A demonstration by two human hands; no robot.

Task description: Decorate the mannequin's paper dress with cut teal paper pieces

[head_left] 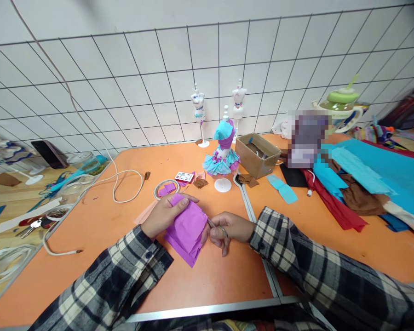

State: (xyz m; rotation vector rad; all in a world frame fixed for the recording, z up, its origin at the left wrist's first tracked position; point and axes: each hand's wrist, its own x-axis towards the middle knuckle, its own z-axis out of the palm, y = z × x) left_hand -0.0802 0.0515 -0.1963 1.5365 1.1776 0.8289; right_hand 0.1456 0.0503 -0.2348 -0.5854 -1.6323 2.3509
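Observation:
My left hand (163,214) is closed on a folded piece of purple fabric (188,230), thumb on top, holding it just above the orange table (100,230). My right hand (227,228) is closed round small metal scissors (215,225), whose blades meet the fabric's right edge. Both sleeves are black-and-white plaid. Beyond the hands stands a small mannequin (222,154) in a turquoise and purple dress on a white round base.
Two bare white mannequins (200,110) stand at the wall. A cardboard box (257,154), blue, red and brown fabric (345,184), a white cable (124,184), a tape ring (166,188), a small red card (184,177) and a green-lidded cup (341,103) lie around.

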